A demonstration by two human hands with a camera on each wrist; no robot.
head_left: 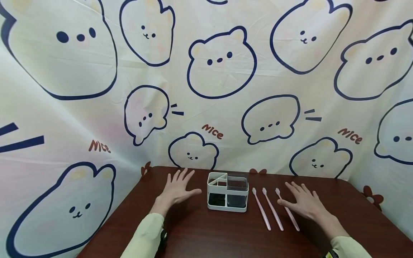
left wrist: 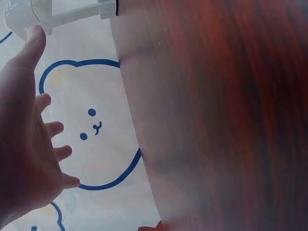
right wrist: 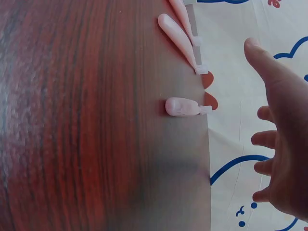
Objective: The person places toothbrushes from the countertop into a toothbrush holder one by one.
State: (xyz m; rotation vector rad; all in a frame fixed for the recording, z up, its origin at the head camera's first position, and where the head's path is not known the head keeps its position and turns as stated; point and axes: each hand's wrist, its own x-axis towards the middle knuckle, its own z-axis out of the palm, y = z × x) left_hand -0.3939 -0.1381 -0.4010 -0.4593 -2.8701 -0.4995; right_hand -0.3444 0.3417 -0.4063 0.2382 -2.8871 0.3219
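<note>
Your left hand (head_left: pixel 175 190) lies flat on the worktop (head_left: pixel 200 233), fingers spread and holding nothing; your right hand (head_left: pixel 304 202) is the same, its thumb touching the nearest of three pink toothbrushes (head_left: pixel 273 214). To lift that one cleanly, pinch mid-handle. The slim brushes lie side by side, heads away from you, just right of the white holder (head_left: pixel 227 191), which has open compartments

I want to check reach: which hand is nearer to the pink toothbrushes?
Right. The right hand lies flat beside the toothbrushes, on the outermost one. The left hand lies on the far side of the holder, well apart from them.
</note>
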